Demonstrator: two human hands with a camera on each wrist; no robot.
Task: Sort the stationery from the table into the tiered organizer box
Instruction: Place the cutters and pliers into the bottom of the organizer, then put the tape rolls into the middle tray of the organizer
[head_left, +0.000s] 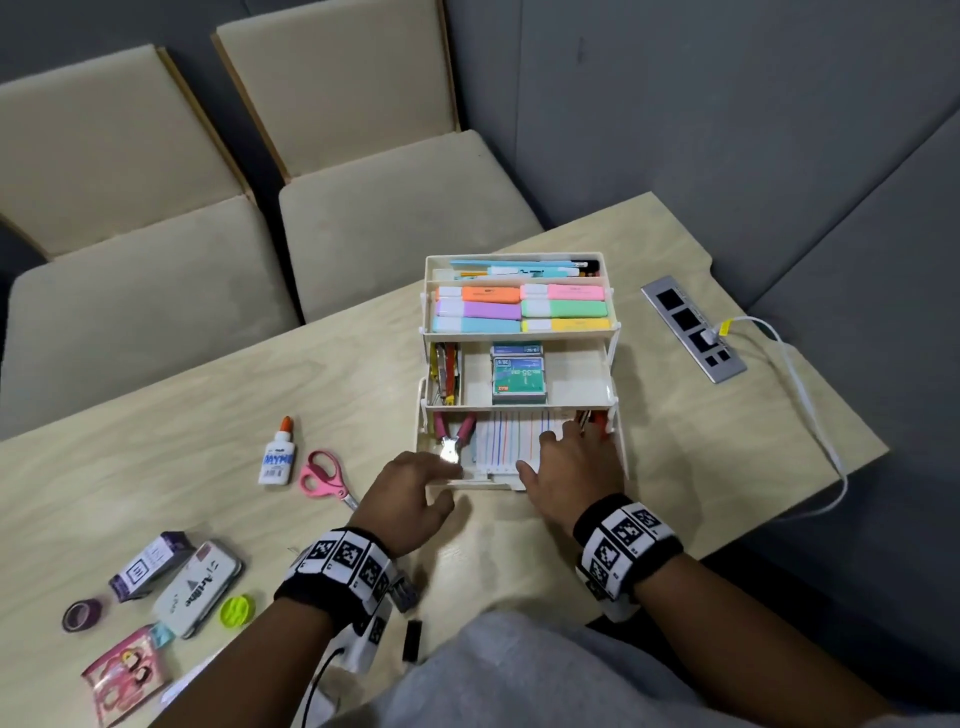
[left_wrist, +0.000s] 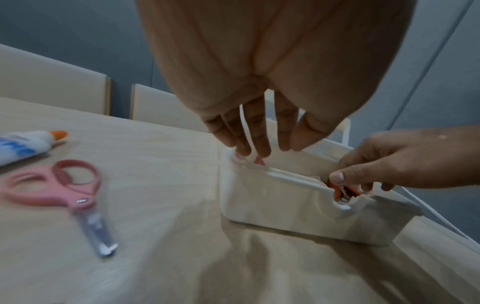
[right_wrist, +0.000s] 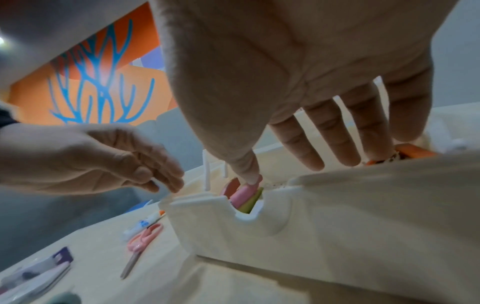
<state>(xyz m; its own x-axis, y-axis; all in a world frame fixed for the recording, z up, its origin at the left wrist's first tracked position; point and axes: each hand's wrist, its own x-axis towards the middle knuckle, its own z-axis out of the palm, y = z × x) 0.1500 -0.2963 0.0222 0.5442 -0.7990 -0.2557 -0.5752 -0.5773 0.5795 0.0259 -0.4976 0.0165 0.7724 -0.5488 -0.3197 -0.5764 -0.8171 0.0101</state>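
The cream tiered organizer box (head_left: 488, 482) stands open on the table, with highlighters (head_left: 519, 309) on top and staple boxes (head_left: 518, 376) in the middle tier. The bottom tray holds a pink-handled tool (head_left: 457, 431), a striped flag pad (head_left: 511, 436) and an orange item (head_left: 597, 421). My left hand (head_left: 449, 483) touches the tray's front left corner with straight fingers (left_wrist: 249, 148). My right hand (head_left: 550, 452) lies spread over the tray's right side, fingers (right_wrist: 337, 156) reaching down by the orange item (left_wrist: 342, 191), thumb on the front rim. Neither hand holds anything.
Left on the table lie a glue bottle (head_left: 275, 457), pink scissors (head_left: 322, 478), a purple box (head_left: 148, 566), a stamp pad tin (head_left: 197, 587), a tape roll (head_left: 82, 614), a green disc (head_left: 238, 610) and a pink packet (head_left: 127, 675). At right, a socket panel (head_left: 693, 330) with a white cable (head_left: 800, 395).
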